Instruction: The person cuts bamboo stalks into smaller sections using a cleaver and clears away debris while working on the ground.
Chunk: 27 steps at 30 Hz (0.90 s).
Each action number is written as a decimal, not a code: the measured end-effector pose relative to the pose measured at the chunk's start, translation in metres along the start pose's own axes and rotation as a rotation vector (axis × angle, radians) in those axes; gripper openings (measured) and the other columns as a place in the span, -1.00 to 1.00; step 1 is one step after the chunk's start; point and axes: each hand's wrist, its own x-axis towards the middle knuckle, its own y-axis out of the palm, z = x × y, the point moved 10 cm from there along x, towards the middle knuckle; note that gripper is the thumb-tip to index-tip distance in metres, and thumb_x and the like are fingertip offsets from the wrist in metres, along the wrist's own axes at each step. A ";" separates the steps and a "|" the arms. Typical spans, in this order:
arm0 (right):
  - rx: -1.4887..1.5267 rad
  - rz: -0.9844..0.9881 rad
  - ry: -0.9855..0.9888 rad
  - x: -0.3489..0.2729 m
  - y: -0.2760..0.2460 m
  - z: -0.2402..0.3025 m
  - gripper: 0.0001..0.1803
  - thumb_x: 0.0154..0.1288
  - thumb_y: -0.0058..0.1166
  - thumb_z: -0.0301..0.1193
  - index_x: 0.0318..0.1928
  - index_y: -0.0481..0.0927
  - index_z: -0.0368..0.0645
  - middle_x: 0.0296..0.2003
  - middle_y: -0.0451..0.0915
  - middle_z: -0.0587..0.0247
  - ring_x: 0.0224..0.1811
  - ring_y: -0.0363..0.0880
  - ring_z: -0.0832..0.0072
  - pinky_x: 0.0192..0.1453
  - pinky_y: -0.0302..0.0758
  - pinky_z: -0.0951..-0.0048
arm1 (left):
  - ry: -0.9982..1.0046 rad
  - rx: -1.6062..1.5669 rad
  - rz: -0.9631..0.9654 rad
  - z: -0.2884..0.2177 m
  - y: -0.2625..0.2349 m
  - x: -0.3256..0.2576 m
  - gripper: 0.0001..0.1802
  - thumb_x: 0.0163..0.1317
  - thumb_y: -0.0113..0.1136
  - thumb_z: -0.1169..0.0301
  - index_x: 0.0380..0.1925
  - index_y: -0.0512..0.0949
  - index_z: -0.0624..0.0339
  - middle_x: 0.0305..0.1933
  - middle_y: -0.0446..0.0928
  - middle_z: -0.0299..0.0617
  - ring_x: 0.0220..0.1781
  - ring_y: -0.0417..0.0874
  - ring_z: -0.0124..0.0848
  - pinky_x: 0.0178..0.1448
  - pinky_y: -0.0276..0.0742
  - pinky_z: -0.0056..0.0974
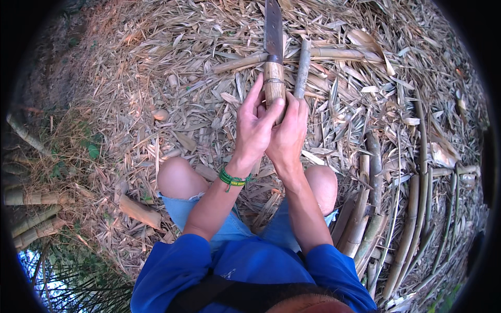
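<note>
Blue shirt (255, 261) foremost, hands (253, 125) meet at knife (274, 70) and stick (302, 68) amid dry leaves (130, 104).

Soft daylight, fisheye view with black corners
Even light covers the hands (252, 128) and dry leaves (209, 31); far left falls dim, lower left glares blue-white.

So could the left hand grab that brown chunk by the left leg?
Probably, but not directly: the left hand holds the knife handle, with the left knee between hand and brown chunk.
</note>
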 end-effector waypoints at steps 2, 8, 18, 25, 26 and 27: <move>0.052 0.072 0.008 -0.001 0.006 -0.004 -0.31 0.18 0.34 -0.36 0.26 0.40 -0.42 0.00 0.48 -0.23 0.06 0.47 -0.14 0.17 0.45 0.00 | -0.010 -0.117 0.018 0.004 0.000 0.002 -0.37 0.48 0.13 0.55 0.49 0.20 0.43 0.27 0.55 0.01 0.17 0.62 -0.44 0.23 0.59 -0.33; 0.639 0.366 0.426 -0.006 0.046 -0.056 -0.44 0.29 0.21 -0.36 0.25 0.52 -0.38 0.11 0.49 0.00 0.16 0.51 0.26 0.26 0.45 0.24 | -0.140 -0.148 -0.119 0.043 -0.042 0.019 -0.45 0.51 0.10 0.52 0.45 0.30 0.35 0.18 0.60 -0.03 0.12 0.65 -0.40 0.18 0.61 -0.31; 0.493 -0.046 0.544 -0.027 0.083 -0.105 -0.66 0.41 0.14 -0.43 0.08 0.58 -0.41 -0.01 0.56 -0.05 -0.01 0.64 0.22 0.14 0.57 0.25 | -0.046 0.144 -0.158 0.089 -0.057 0.009 -0.61 0.50 0.12 0.50 0.27 0.45 0.36 -0.02 0.68 -0.06 -0.03 0.70 -0.40 0.03 0.64 -0.30; 0.521 -0.152 0.408 -0.018 0.069 -0.101 -0.85 0.30 0.11 -0.55 -0.16 0.55 -0.39 -0.23 0.55 0.06 -0.20 0.58 0.31 -0.04 0.53 0.30 | 0.078 0.135 -0.180 0.073 -0.054 0.005 -0.72 0.45 0.20 0.53 0.12 0.54 0.31 -0.09 0.69 -0.14 -0.08 0.69 -0.48 -0.01 0.63 -0.35; 0.515 -0.150 0.384 -0.016 0.068 -0.097 -0.86 0.28 0.11 -0.56 -0.18 0.54 -0.38 -0.25 0.53 0.07 -0.22 0.57 0.31 -0.06 0.52 0.30 | 0.108 0.128 -0.186 0.070 -0.053 0.004 -0.73 0.45 0.20 0.53 0.11 0.55 0.32 -0.09 0.69 -0.15 -0.09 0.69 -0.48 -0.01 0.63 -0.36; 0.507 -0.161 0.349 -0.015 0.066 -0.093 -0.87 0.27 0.10 -0.57 -0.20 0.54 -0.37 -0.27 0.52 0.08 -0.24 0.55 0.31 -0.08 0.51 0.30 | 0.122 0.115 -0.182 0.068 -0.053 0.004 -0.74 0.45 0.20 0.53 0.09 0.55 0.32 -0.10 0.69 -0.15 -0.09 0.68 -0.49 -0.02 0.63 -0.36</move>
